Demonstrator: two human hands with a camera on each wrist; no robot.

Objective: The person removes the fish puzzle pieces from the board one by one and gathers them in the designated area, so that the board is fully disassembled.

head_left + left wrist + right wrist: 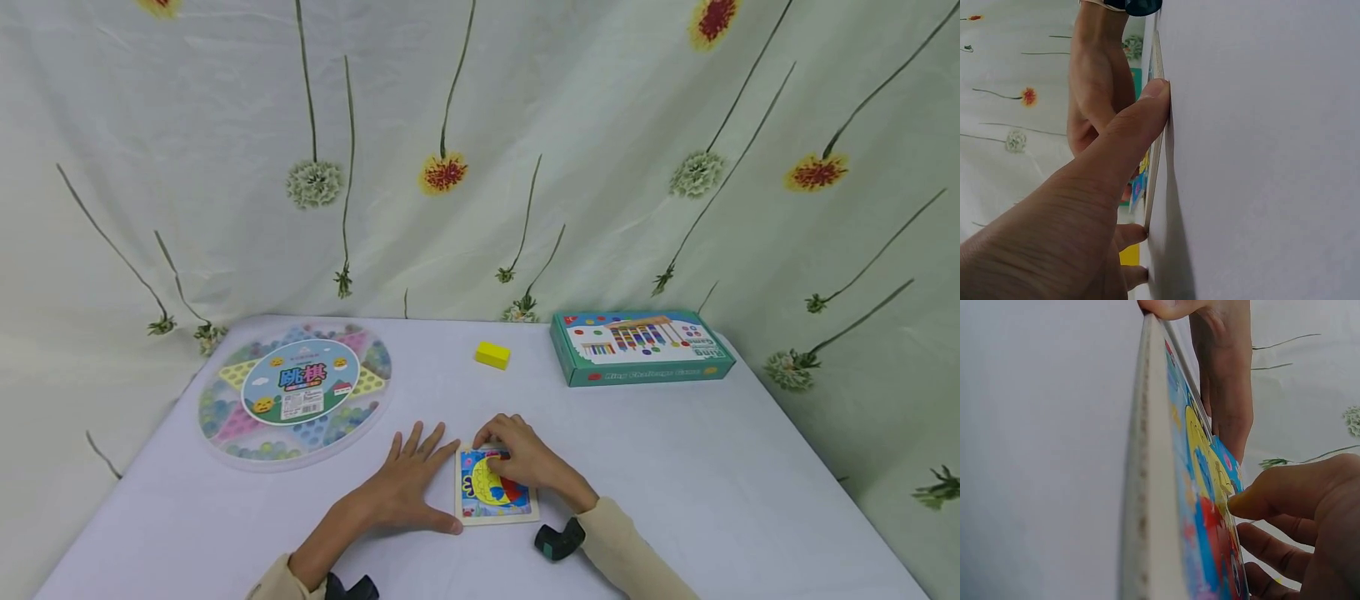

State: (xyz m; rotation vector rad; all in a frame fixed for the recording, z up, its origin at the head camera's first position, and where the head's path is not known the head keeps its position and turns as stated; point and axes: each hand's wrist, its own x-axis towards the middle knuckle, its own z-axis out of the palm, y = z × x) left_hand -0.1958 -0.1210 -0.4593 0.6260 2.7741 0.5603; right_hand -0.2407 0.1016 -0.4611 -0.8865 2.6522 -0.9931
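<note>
A small square jigsaw board (500,520) with a pale frame and a yellow, red and blue picture lies near the table's front. My left hand (401,493) is spread flat at its left side, thumb (1155,90) against the near corner and index finger by the far one. Over the board's upper part, my right hand (525,457) bends its fingers down. In the right wrist view, the right hand (1313,519) pinches a blue and yellow puzzle piece (1227,457) tilted up from the picture; its far fingers are partly hidden.
A round Chinese checkers set (300,382) with marbles lies at the back left. Behind the board sits a yellow block (492,355). At the back right is a green game box (641,348), and a flowered cloth (600,167) hangs behind the table.
</note>
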